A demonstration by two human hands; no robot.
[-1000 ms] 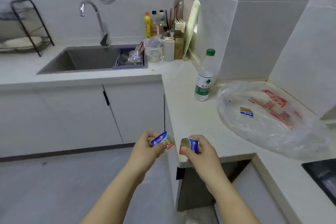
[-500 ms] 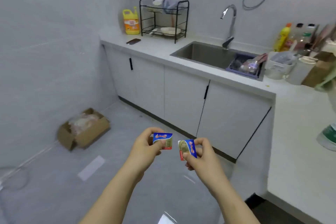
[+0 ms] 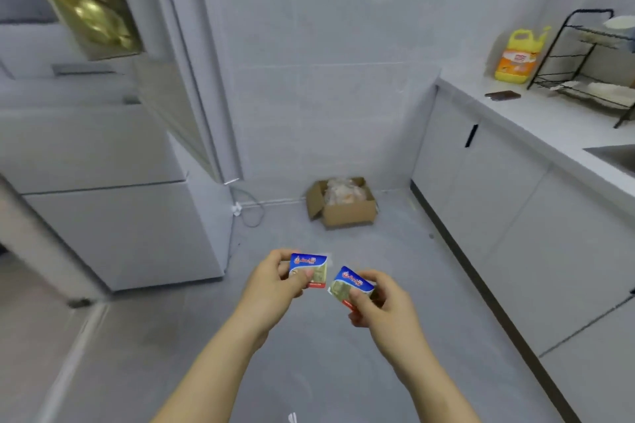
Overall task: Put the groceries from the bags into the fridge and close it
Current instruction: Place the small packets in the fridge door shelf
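Head view has swung off the white surface (image 3: 543, 113) toward the tall white fridge (image 3: 103, 148). The left hand (image 3: 271, 285) pinches one small blue-and-gold foil packet (image 3: 311, 268) and the right hand (image 3: 385, 306) pinches a matching second packet (image 3: 350, 283), both above the floor. Shelving them likely follows.

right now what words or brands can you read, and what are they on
"Anchor": white script on the left packet, pinched by the left hand.
"Anchor": same logo, tilted, on the right packet in the right hand.
Smaller print on both packets: too small.
Label on the yellow jug: blurred, unreadable.
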